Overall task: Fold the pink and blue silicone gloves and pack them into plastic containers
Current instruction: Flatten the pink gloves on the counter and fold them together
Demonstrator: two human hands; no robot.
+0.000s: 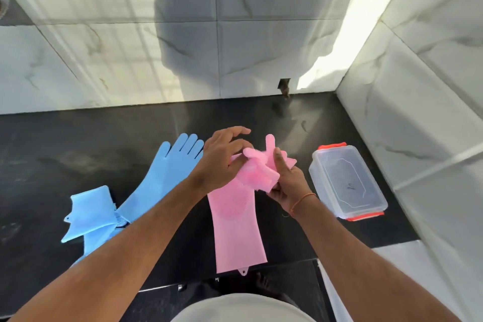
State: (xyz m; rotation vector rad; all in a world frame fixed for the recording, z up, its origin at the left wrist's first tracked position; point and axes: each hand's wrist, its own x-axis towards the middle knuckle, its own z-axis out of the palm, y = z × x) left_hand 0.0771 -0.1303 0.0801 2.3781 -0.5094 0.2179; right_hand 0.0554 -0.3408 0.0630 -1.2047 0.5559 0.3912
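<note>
Folding of the pink glove (236,206) is under way on the black bench (78,154). The right hand (286,180) has its grip closed on the bunched finger end; the left hand (222,162) presses beside it, fingers loose, pinching nothing clearly. Its cuff trails toward the person. 2 blue gloves (156,185) lie left of the grips, the lidded container (347,183) right. Next, I judge: flatten the fold, double the cuff over.

Left hand (222,162) covers pink glove (236,217) thumb side; right hand (286,180) hides its folded fingertips. Left arm crosses long blue glove (167,172). Marking inside plastic container (347,181) too small to read.
</note>
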